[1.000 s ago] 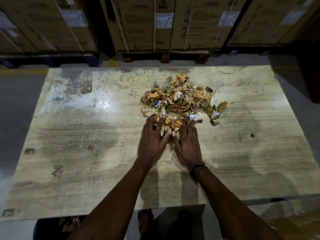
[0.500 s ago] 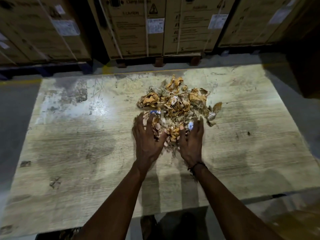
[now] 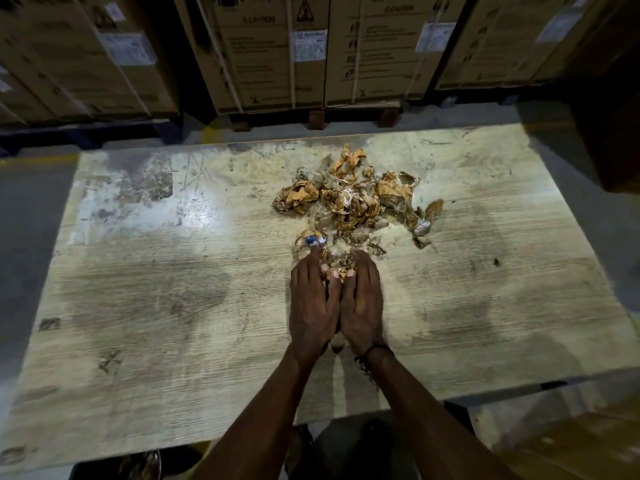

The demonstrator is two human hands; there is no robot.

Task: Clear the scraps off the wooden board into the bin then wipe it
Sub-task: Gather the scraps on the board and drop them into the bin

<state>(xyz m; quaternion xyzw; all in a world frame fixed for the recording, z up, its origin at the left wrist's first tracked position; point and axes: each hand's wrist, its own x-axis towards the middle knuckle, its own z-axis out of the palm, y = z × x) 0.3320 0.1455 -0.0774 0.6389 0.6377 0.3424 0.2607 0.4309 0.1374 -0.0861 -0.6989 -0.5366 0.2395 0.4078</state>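
A heap of crumpled brown scraps (image 3: 353, 202) lies on the wooden board (image 3: 156, 289), right of centre toward the far edge. My left hand (image 3: 311, 303) and my right hand (image 3: 363, 303) are pressed side by side at the heap's near edge, cupped together around a small clump of scraps (image 3: 337, 266) that shows between the fingertips. A blue and white scrap (image 3: 313, 240) lies just beyond my left fingertips. A black band circles my right wrist.
Stacked cardboard boxes (image 3: 294, 50) on pallets stand beyond the board's far edge. A dark bin (image 3: 138, 465) with scraps inside sits below the near edge, left of my arms. A small dark speck (image 3: 497, 261) lies on the board's right part.
My hands were apart at the heap's near side; they have drawn together and back toward me, closing around a clump of scraps pulled off the heap.
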